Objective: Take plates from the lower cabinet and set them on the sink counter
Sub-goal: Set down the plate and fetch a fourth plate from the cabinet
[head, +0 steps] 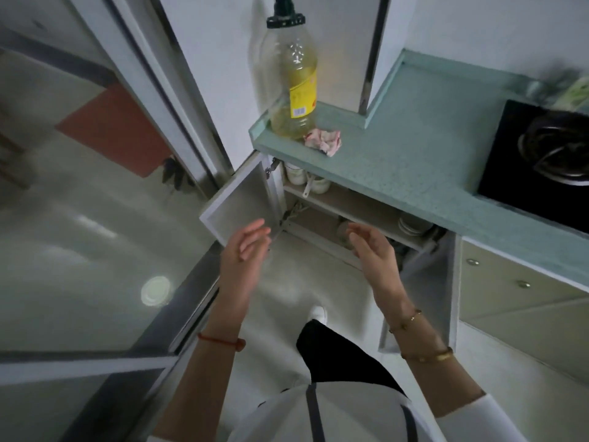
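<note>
The lower cabinet (322, 202) under the green counter (398, 154) stands with both doors swung out. A stack of white plates (411, 225) sits on its shelf at the right, partly hidden by the counter edge. White bowls or cups (304, 180) stand on the shelf at the left. My left hand (247, 247) hovers in front of the left door (242, 202), fingers straight, holding nothing. My right hand (371, 250) hangs before the cabinet opening, fingers relaxed and empty, below and left of the plates.
A large oil bottle (294, 78) and a crumpled pink cloth (323, 140) sit on the counter's left end. A black gas hob (541, 161) lies at the right. The right cabinet door (424, 282) juts out by my right forearm. A glass sliding door (95, 250) runs along the left.
</note>
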Action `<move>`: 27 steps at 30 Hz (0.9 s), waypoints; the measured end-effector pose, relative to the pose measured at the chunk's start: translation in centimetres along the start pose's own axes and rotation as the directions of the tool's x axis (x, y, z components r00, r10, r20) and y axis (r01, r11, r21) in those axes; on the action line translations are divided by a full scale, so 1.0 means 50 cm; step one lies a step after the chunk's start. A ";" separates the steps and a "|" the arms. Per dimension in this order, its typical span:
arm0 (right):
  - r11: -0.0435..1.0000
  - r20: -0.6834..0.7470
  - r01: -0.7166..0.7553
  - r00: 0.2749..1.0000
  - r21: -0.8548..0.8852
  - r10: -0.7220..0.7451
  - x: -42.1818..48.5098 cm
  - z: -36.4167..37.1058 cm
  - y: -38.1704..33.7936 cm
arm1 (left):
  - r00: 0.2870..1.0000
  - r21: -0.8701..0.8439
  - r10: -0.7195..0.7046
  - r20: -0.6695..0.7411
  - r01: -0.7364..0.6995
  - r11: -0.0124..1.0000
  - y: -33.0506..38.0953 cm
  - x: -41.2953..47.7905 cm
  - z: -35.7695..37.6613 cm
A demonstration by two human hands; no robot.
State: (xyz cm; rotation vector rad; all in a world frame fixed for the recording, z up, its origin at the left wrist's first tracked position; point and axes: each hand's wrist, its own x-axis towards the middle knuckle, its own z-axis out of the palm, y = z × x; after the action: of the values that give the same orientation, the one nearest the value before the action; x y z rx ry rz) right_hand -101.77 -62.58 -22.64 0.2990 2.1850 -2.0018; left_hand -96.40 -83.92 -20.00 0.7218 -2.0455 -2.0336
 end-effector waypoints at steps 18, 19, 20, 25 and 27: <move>0.988 -0.329 -0.102 0.935 0.116 0.135 0.290 -0.017 0.028 | 0.926 0.141 -0.060 0.373 0.008 0.990 0.011 0.381 0.228; 0.988 -0.346 -0.106 0.928 0.113 0.140 0.296 -0.017 0.042 | 0.918 0.155 -0.064 0.392 0.003 0.988 -0.002 0.393 0.234; 0.988 -0.363 -0.107 0.921 0.111 0.140 0.303 -0.017 0.057 | 0.910 0.165 -0.065 0.410 -0.004 0.986 -0.018 0.406 0.240; 0.979 -0.421 -0.176 0.884 0.101 0.203 0.353 -0.005 0.183 | 0.886 0.219 -0.099 0.452 -0.003 0.976 -0.152 0.480 0.268; 0.974 -0.435 -0.210 0.871 0.089 0.228 0.385 0.004 0.259 | 0.882 0.239 -0.114 0.457 0.001 0.971 -0.226 0.516 0.280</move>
State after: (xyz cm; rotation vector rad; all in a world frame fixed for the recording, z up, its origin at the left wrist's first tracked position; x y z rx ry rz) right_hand -117.07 -60.99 -39.98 1.0551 2.2222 -1.9964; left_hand -122.59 -82.40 -37.36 0.3405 -2.5885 -2.1906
